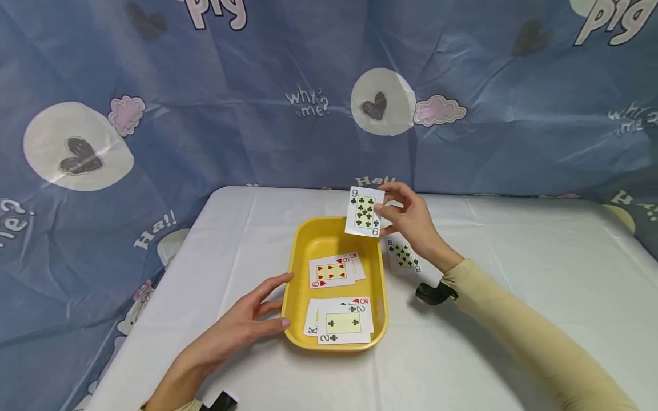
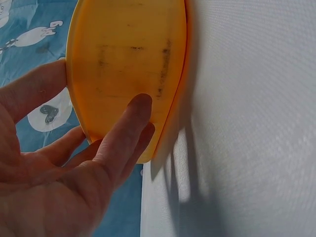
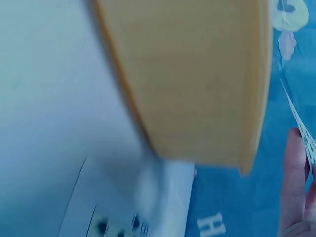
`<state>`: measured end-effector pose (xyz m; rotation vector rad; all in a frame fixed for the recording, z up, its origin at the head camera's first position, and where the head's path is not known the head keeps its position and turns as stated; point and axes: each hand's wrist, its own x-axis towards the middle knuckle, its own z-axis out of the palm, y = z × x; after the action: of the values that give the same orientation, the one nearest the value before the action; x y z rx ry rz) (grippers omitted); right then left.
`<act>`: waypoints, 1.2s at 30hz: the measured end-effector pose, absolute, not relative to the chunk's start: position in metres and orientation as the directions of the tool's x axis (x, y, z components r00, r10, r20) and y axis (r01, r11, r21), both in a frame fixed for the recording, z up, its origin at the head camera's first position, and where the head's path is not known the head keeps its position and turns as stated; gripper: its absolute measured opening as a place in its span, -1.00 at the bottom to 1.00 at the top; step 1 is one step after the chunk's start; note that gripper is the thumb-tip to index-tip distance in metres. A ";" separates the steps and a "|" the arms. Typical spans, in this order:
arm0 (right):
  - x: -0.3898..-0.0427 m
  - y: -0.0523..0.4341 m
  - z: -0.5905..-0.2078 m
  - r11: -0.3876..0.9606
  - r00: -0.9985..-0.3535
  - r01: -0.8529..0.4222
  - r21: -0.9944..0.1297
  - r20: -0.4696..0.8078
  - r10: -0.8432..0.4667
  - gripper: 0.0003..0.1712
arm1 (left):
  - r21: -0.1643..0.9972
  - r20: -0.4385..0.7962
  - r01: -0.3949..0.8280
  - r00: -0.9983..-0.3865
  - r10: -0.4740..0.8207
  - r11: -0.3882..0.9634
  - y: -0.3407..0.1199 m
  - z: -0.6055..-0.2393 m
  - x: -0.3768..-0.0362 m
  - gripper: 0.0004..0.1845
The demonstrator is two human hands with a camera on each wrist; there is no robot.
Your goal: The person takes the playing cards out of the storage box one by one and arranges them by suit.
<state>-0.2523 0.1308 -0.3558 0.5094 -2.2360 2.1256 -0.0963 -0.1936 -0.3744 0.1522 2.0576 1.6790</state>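
Backdrop (image 1: 319, 148) reads "why me?"; right hand (image 1: 411, 220) pinches "9" clubs card (image 1: 364, 212); left hand (image 1: 244, 321), fingers relaxed, touches tray (image 1: 321, 237).

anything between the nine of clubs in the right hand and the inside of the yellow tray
Nothing visible stands in the way: the right hand holds the nine of clubs above rim level at the far right corner of the yellow tray; cards inside lie low.

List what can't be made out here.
Head: most of the K card, covered by the two of clubs.
Left wrist: inside the yellow tray, hidden by its outer side.
Right wrist: the held card, steeply angled, cut by the right edge.
Right wrist: table card, blurred, cut off below.
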 end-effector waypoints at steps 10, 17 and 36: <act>-0.247 0.189 -0.361 0.150 -0.971 -0.179 -0.972 0.150 -0.188 -0.54 | 0.944 -0.299 -0.217 -0.882 0.365 0.248 -0.192 -0.374 -0.096 -0.19; -0.240 0.229 -0.368 0.252 -0.970 -0.128 -0.959 0.068 -0.233 -0.48 | 0.943 -0.300 -0.216 -0.883 0.362 0.253 -0.192 -0.373 -0.096 -0.19; -0.235 0.285 -0.389 0.534 -0.959 -0.107 -0.839 -0.055 -0.279 -0.54 | 0.938 -0.313 -0.228 -0.881 0.354 0.262 -0.192 -0.373 -0.095 -0.19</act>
<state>-0.2351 0.2849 -0.3893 0.3706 -2.9080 1.5691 -0.0955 -0.1916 -0.3728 0.1139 2.0723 1.6585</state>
